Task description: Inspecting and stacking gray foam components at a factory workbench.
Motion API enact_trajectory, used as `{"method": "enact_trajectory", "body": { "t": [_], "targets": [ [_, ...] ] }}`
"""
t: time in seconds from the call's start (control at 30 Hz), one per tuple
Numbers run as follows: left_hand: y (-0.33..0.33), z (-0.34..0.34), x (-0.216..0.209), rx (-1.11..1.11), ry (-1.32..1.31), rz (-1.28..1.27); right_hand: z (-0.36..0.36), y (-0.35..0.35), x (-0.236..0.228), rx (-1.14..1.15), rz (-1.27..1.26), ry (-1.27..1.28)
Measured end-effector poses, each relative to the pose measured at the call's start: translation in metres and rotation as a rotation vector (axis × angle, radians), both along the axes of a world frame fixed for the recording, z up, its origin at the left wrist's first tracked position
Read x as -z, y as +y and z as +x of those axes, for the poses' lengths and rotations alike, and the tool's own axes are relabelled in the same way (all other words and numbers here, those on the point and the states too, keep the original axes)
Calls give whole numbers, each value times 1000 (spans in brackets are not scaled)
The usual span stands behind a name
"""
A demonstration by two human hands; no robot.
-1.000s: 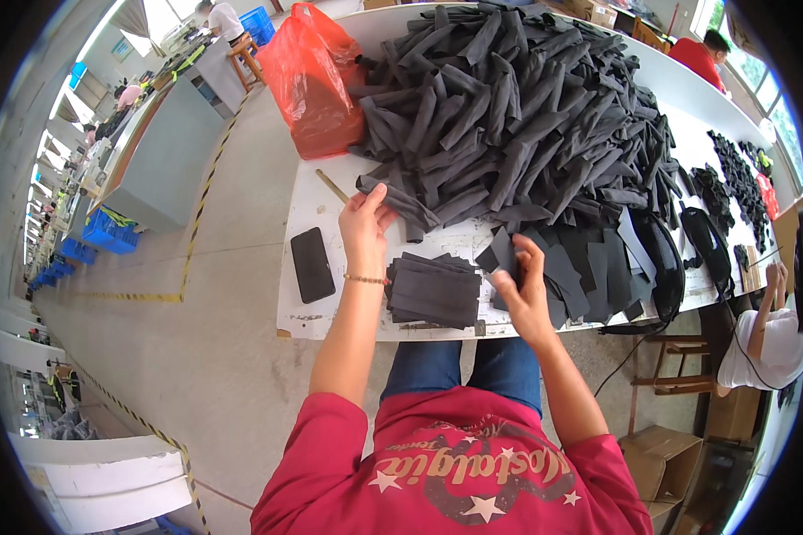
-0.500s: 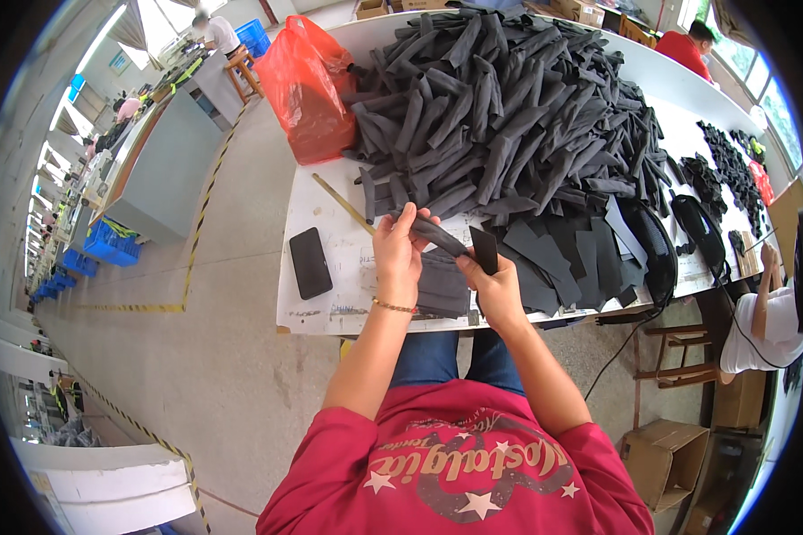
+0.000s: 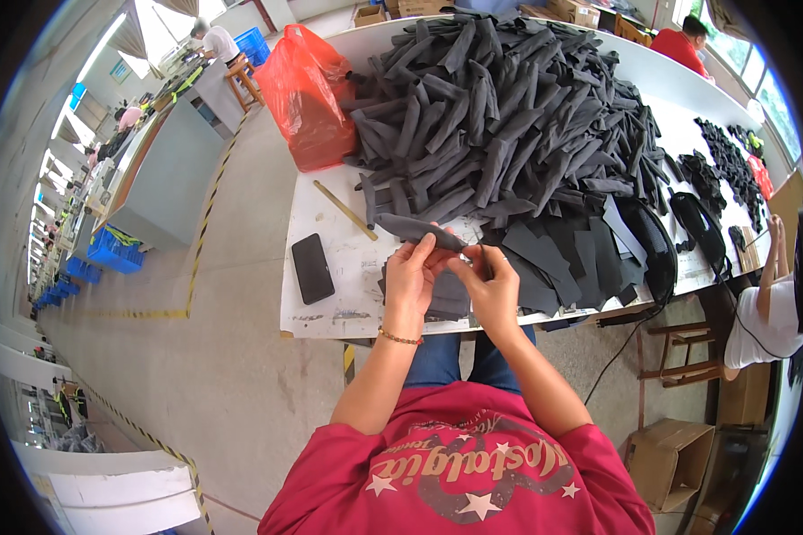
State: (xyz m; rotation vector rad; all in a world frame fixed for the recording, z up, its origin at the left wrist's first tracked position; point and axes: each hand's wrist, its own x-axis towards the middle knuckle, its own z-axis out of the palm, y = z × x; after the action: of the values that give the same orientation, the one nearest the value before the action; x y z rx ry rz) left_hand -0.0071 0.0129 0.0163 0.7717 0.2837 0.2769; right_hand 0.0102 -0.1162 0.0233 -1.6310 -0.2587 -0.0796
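Note:
A dark grey fabric sleeve [image 3: 406, 226] slants across above the table edge. The fingers of my left hand [image 3: 415, 275] are closed round it near its right end. My right hand [image 3: 492, 287] pinches at that same end, its fingertips close to the left ones. A thin black strip [image 3: 484, 260], seen nearly edge-on, is also held between the right fingers. Below the hands lies flat grey fabric [image 3: 448, 301], partly covered by them. A large heap of similar grey sleeves [image 3: 500, 116] rises just beyond. Flat black pieces [image 3: 544, 263] lie fanned out to the right.
On the left of the white table [image 3: 357, 308] are a black phone [image 3: 312, 268], a yellowish flat stick [image 3: 345, 210] and a red plastic bag [image 3: 305, 102]. Black curved cases [image 3: 649, 250] stand at right, near a trailing cable and a seated person [image 3: 765, 316].
The sleeve's free end has swung out to the left, and my left hand has turned and shifted to its right end. The black strip in my right hand has turned nearly edge-on.

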Motion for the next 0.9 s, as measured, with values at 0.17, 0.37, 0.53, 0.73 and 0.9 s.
{"method": "enact_trajectory", "body": {
  "t": [0.17,0.37,0.53,0.73,0.9],
  "targets": [
    [-2,-5,3,49,-36,-135,8,8,10,62,138,39],
    [4,-7,-8,32,-47,-120,6,-6,-2,-131,89,219],
    [-1,-7,3,-21,19,-37,3,6,-12,-86,217,187],
    [5,-4,-2,-55,32,-68,8,5,1,-75,-71,-111],
    [8,-5,-10,-84,34,-136,-7,-4,-11,-159,-152,-165]
  ]
}}
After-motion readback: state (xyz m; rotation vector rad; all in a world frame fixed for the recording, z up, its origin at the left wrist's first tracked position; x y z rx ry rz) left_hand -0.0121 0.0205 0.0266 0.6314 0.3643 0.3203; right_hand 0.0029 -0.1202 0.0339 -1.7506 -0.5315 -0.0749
